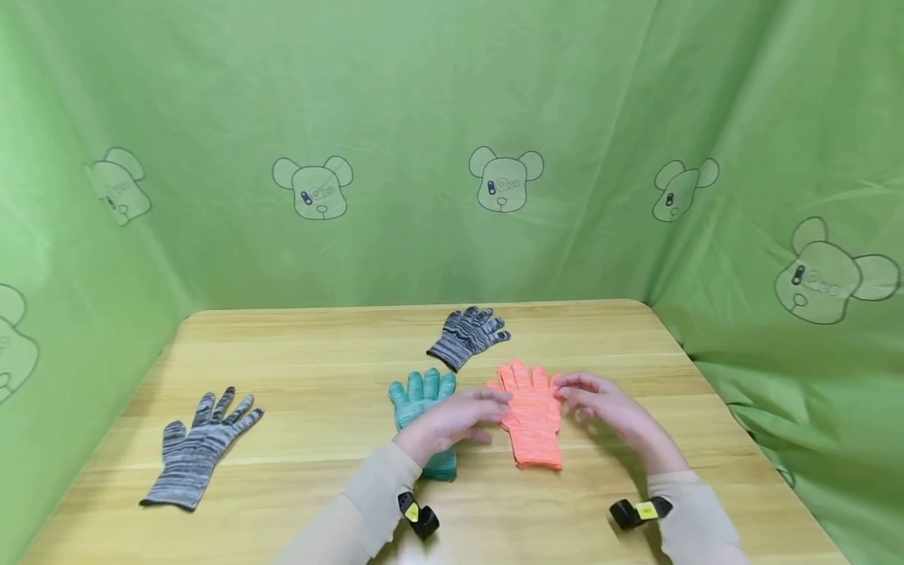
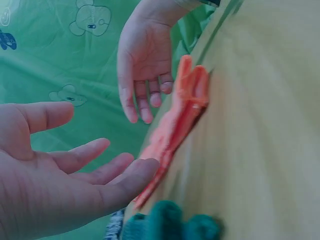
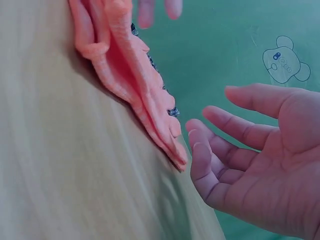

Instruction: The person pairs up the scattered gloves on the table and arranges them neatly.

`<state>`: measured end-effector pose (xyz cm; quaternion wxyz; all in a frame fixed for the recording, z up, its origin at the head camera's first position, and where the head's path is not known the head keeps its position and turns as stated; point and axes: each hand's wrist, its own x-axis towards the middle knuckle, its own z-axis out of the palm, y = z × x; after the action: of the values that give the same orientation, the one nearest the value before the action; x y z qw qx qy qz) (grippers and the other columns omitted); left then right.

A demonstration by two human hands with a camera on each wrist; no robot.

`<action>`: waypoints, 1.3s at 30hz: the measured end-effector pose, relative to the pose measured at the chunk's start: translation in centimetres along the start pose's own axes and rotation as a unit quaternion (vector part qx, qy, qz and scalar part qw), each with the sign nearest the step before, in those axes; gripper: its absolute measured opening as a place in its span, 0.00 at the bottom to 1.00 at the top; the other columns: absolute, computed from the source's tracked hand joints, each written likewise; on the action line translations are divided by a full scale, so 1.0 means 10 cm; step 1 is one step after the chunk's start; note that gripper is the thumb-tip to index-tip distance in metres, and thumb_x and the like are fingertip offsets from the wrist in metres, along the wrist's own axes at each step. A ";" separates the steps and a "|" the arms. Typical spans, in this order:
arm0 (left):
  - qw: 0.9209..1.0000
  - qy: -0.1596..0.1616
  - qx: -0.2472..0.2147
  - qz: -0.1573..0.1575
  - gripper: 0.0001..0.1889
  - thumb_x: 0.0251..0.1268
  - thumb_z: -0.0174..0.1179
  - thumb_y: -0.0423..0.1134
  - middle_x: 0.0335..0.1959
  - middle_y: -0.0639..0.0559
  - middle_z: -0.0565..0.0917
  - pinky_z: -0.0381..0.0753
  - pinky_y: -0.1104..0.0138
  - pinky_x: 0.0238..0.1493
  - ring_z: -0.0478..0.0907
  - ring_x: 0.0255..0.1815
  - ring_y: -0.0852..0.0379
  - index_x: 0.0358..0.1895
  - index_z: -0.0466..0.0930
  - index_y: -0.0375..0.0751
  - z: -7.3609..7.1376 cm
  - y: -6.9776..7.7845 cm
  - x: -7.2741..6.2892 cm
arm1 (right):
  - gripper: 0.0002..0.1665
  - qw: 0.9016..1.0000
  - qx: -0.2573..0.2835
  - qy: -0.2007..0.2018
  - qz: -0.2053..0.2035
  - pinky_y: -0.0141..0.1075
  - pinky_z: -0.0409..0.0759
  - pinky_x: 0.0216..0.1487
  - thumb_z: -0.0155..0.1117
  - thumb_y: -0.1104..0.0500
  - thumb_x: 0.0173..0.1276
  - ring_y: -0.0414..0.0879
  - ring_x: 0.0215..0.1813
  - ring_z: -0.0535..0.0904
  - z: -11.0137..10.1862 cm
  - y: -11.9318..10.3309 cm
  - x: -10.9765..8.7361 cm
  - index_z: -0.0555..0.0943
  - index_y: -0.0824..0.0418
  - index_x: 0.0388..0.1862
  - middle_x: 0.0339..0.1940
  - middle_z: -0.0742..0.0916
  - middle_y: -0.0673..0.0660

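Orange knit gloves point(image 1: 533, 428) lie flat on the table, fingers pointing to the far edge; the wrist views show layered fabric, like one glove upon another. My left hand point(image 1: 457, 417) hovers at their left side with its fingers spread and relaxed, holding nothing. Partly hidden beneath that hand and forearm is a teal knit glove point(image 1: 418, 392). At the right side of the orange gloves is my right hand point(image 1: 606, 404), palm inward. Its fingers point(image 3: 225, 150) bend loosely around nothing, close to the orange fabric but apart from it in the right wrist view.
One grey-and-black striped glove point(image 1: 469, 336) lies beyond the orange and teal ones. Another striped glove point(image 1: 194, 455) is at the table's left side. Green printed sheeting point(image 1: 410, 259) encloses the wooden table point(image 1: 318, 337) at the back and both sides.
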<state>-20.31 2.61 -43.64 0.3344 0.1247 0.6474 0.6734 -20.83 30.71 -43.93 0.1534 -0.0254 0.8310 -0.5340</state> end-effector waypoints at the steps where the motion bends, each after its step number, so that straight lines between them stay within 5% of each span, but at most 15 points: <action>1: 1.000 0.004 -0.003 0.004 0.25 0.69 0.55 0.39 0.70 0.38 0.69 0.75 0.47 0.64 0.68 0.69 0.40 0.67 0.68 0.35 -0.01 0.02 0.01 | 0.30 1.000 -0.001 0.005 0.000 0.39 0.83 0.45 0.59 0.53 0.71 0.49 0.47 0.79 0.00 -0.02 0.01 0.69 0.71 0.64 0.54 0.81 0.66; 5: 1.000 0.023 -0.012 0.014 0.27 0.69 0.54 0.38 0.68 0.35 0.69 0.74 0.46 0.66 0.69 0.68 0.39 0.69 0.66 0.34 -0.02 0.10 0.12 | 0.30 1.000 -0.013 0.008 -0.014 0.42 0.83 0.49 0.57 0.54 0.72 0.50 0.50 0.79 0.02 -0.08 0.08 0.69 0.72 0.64 0.56 0.80 0.70; 9: 0.998 0.058 0.033 0.015 0.25 0.69 0.52 0.38 0.65 0.36 0.73 0.77 0.49 0.63 0.73 0.63 0.40 0.69 0.67 0.37 -0.02 0.17 0.24 | 0.29 0.999 -0.012 0.009 -0.030 0.45 0.82 0.51 0.57 0.54 0.73 0.51 0.51 0.79 0.03 -0.11 0.17 0.69 0.73 0.64 0.60 0.78 0.72; 16: 0.993 0.101 0.058 -0.008 0.20 0.72 0.52 0.41 0.60 0.42 0.78 0.79 0.53 0.60 0.77 0.60 0.43 0.64 0.73 0.40 -0.05 0.26 0.45 | 0.29 0.999 0.003 0.019 -0.029 0.42 0.82 0.49 0.58 0.55 0.72 0.49 0.44 0.81 0.06 -0.13 0.29 0.70 0.73 0.63 0.54 0.80 0.69; 25: 0.995 0.079 0.030 -0.049 0.21 0.72 0.52 0.41 0.61 0.42 0.76 0.82 0.56 0.57 0.78 0.57 0.46 0.64 0.73 0.38 -0.06 0.17 0.62 | 0.27 1.000 0.018 0.007 -0.016 0.36 0.82 0.46 0.56 0.58 0.73 0.46 0.44 0.79 0.10 -0.07 0.34 0.69 0.75 0.63 0.50 0.82 0.65; 31: 0.995 0.063 0.043 -0.059 0.22 0.73 0.51 0.41 0.63 0.44 0.75 0.81 0.56 0.57 0.78 0.58 0.48 0.66 0.71 0.39 -0.05 0.14 0.64 | 0.28 0.999 0.021 -0.022 -0.011 0.33 0.81 0.42 0.55 0.58 0.73 0.42 0.41 0.78 0.10 -0.05 0.34 0.68 0.76 0.65 0.44 0.83 0.56; 39: 0.995 0.074 0.034 -0.063 0.23 0.72 0.52 0.39 0.58 0.42 0.77 0.82 0.56 0.57 0.77 0.55 0.48 0.66 0.70 0.35 -0.05 0.12 0.64 | 0.30 0.999 0.031 -0.017 -0.004 0.31 0.82 0.43 0.55 0.58 0.73 0.41 0.43 0.78 0.10 -0.04 0.36 0.66 0.76 0.66 0.48 0.83 0.59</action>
<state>-25.78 6.18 -44.24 0.3233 0.0444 0.6993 0.6360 -24.02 28.91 -44.79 0.1657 -0.0333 0.8115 -0.5593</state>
